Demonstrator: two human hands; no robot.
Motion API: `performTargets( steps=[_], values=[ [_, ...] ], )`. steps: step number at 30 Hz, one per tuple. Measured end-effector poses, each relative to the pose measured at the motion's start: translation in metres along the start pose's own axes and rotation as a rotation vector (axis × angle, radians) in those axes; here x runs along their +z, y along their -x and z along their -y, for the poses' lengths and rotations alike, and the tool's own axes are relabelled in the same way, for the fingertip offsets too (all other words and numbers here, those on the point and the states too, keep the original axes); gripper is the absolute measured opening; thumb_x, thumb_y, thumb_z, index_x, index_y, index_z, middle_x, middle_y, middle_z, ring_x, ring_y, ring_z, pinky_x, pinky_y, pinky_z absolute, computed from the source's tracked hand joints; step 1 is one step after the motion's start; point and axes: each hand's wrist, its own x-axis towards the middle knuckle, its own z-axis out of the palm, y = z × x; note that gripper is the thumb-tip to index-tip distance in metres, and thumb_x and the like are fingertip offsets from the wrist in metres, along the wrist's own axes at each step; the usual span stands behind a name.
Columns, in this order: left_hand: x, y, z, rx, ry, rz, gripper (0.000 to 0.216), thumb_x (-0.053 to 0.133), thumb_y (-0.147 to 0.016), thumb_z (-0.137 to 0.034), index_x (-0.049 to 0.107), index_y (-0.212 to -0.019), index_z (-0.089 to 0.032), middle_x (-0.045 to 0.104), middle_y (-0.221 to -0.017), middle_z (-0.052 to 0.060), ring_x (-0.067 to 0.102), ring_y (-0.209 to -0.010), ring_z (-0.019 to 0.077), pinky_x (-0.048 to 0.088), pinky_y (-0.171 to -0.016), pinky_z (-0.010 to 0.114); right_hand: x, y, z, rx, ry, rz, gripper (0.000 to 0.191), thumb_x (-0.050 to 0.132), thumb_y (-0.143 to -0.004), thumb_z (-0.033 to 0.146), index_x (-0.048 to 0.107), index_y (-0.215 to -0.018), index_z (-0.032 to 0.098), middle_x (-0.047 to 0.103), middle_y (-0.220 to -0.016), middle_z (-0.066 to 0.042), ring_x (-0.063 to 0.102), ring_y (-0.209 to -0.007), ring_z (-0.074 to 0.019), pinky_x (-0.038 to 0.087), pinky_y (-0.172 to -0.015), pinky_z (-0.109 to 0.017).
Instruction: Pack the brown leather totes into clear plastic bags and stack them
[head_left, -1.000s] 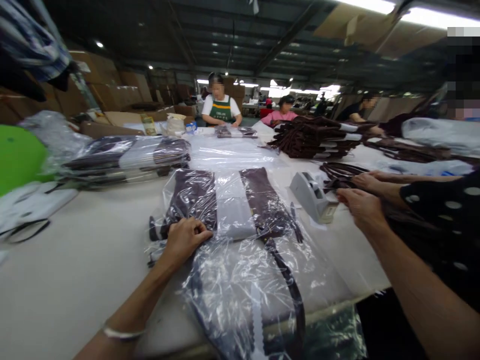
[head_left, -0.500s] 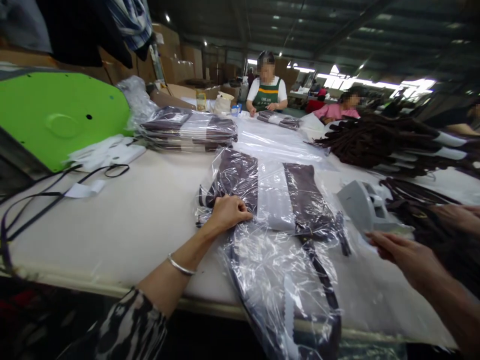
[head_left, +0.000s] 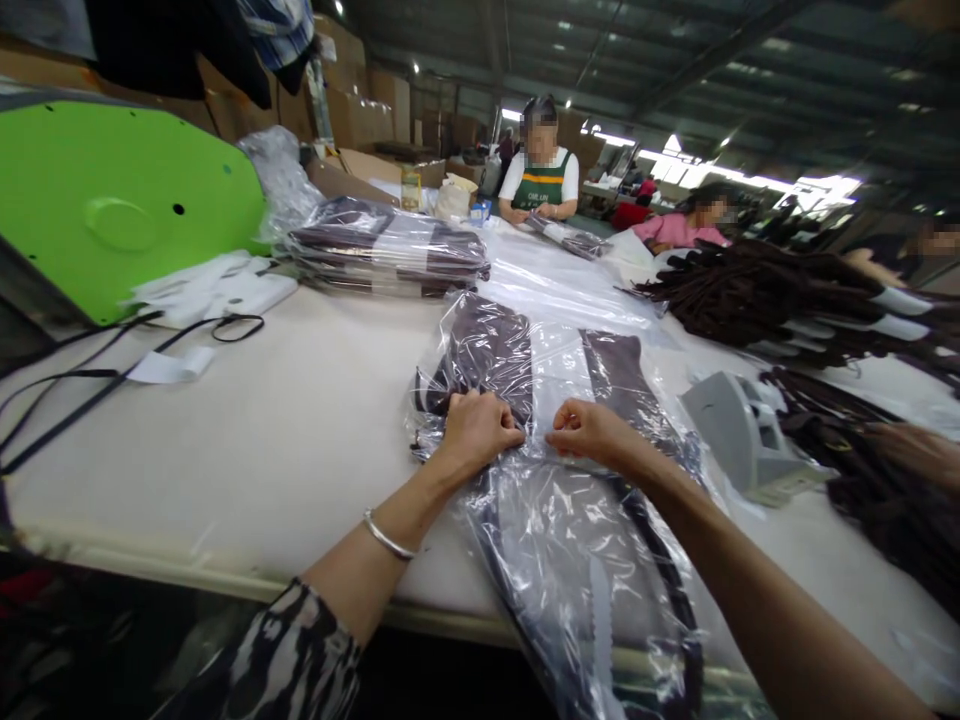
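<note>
A dark brown bag (head_left: 486, 345) with a pale paper band (head_left: 561, 370) around it lies inside a clear plastic bag (head_left: 555, 520) on the table before me. The lower part of the plastic, with a dark strap in it, hangs over the table's front edge. My left hand (head_left: 484, 428), a bangle on its wrist, rests closed on the plastic just left of the band, pinching the film. Over the band, my right hand (head_left: 592, 432) is closed in a pinch; what it holds is too small to make out. Right of the package stands a grey tape dispenser (head_left: 739, 430).
Stacked wrapped packages (head_left: 390, 250) sit behind, left of centre. A green machine panel (head_left: 120, 210), white tags (head_left: 214, 290) and black cords (head_left: 71, 425) are at left. Dark straps (head_left: 780, 290) pile at right, where another person's hand (head_left: 911, 450) reaches in. A co-worker (head_left: 541, 180) works opposite.
My right hand has moved left from the tape dispenser to the paper band, beside my left hand. The left hand stays on the plastic; the view has shifted slightly.
</note>
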Motion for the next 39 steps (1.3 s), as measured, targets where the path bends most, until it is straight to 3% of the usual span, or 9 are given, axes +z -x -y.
performTargets(
  steps=[4, 10, 16, 20, 24, 30, 36, 39],
  values=[
    [0.005, 0.002, 0.003, 0.016, 0.016, -0.042, 0.012, 0.073, -0.071, -0.034, 0.073, -0.066, -0.023, 0.070, -0.078, 0.004, 0.059, -0.083, 0.0253, 0.038, -0.080, 0.039, 0.002, -0.008, -0.015, 0.054, 0.197, -0.051, 0.021, 0.072, -0.069, 0.031, 0.057, -0.059, 0.020, 0.061, -0.049, 0.003, 0.053, -0.049, -0.0119, 0.030, -0.048, -0.023],
    [0.006, 0.003, 0.004, 0.015, 0.004, -0.029, 0.015, 0.076, -0.072, -0.036, 0.070, -0.069, -0.022, 0.068, -0.080, 0.003, 0.058, -0.086, 0.0241, 0.037, -0.084, 0.039, -0.001, -0.007, -0.034, 0.133, 0.311, -0.044, 0.043, 0.070, -0.071, 0.056, 0.053, -0.054, 0.020, 0.057, -0.045, 0.002, 0.046, -0.044, -0.0105, 0.025, -0.047, -0.025],
    [0.006, 0.003, 0.003, -0.008, -0.031, -0.030, 0.017, 0.075, -0.072, -0.039, 0.070, -0.072, -0.023, 0.068, -0.081, 0.001, 0.057, -0.088, 0.0231, 0.037, -0.082, 0.037, -0.024, -0.006, -0.046, 0.195, 0.200, 0.077, 0.037, 0.076, -0.067, 0.049, 0.054, -0.061, 0.020, 0.060, -0.050, 0.001, 0.050, -0.044, -0.0115, 0.030, -0.047, -0.024],
    [0.007, 0.002, 0.004, -0.004, -0.045, -0.027, 0.016, 0.075, -0.071, -0.039, 0.070, -0.071, -0.024, 0.069, -0.082, 0.001, 0.057, -0.087, 0.0227, 0.037, -0.082, 0.037, -0.024, -0.002, -0.034, 0.160, 0.225, -0.001, 0.042, 0.066, -0.074, 0.059, 0.056, -0.061, 0.020, 0.062, -0.054, -0.001, 0.054, -0.050, -0.0133, 0.032, -0.049, -0.025],
    [0.005, 0.002, 0.003, -0.012, -0.054, -0.008, 0.017, 0.075, -0.071, -0.040, 0.071, -0.072, -0.024, 0.069, -0.083, 0.001, 0.058, -0.087, 0.0229, 0.037, -0.083, 0.037, -0.018, -0.002, -0.023, 0.198, 0.372, -0.023, 0.044, 0.070, -0.068, 0.063, 0.061, -0.065, 0.020, 0.068, -0.067, -0.005, 0.061, -0.063, -0.0181, 0.033, -0.053, -0.027],
    [0.003, 0.002, 0.002, -0.007, -0.043, -0.001, 0.017, 0.075, -0.072, -0.040, 0.071, -0.071, -0.023, 0.070, -0.083, 0.001, 0.058, -0.087, 0.0228, 0.038, -0.083, 0.037, -0.029, 0.005, -0.037, 0.236, 0.410, -0.023, 0.042, 0.070, -0.070, 0.061, 0.065, -0.069, 0.019, 0.070, -0.074, -0.007, 0.063, -0.068, -0.0199, 0.036, -0.056, -0.028],
    [-0.008, 0.003, -0.004, -0.008, -0.002, 0.041, 0.017, 0.074, -0.074, -0.039, 0.070, -0.072, -0.023, 0.070, -0.078, 0.001, 0.062, -0.085, 0.0241, 0.042, -0.083, 0.038, -0.033, 0.017, -0.046, 0.231, 0.484, -0.148, 0.038, 0.073, -0.067, 0.059, 0.066, -0.074, 0.022, 0.072, -0.086, -0.008, 0.066, -0.080, -0.0264, 0.039, -0.060, -0.031],
    [-0.027, 0.009, 0.012, 0.033, 0.015, -0.144, 0.020, 0.073, -0.078, -0.036, 0.069, -0.092, -0.023, 0.070, -0.103, 0.004, 0.063, -0.100, 0.0253, 0.044, -0.093, 0.040, -0.059, 0.021, -0.080, 0.253, 0.397, -0.315, 0.039, 0.070, -0.071, 0.058, 0.069, -0.086, 0.022, 0.073, -0.089, -0.009, 0.066, -0.084, -0.0282, 0.045, -0.067, -0.034]
  ],
)
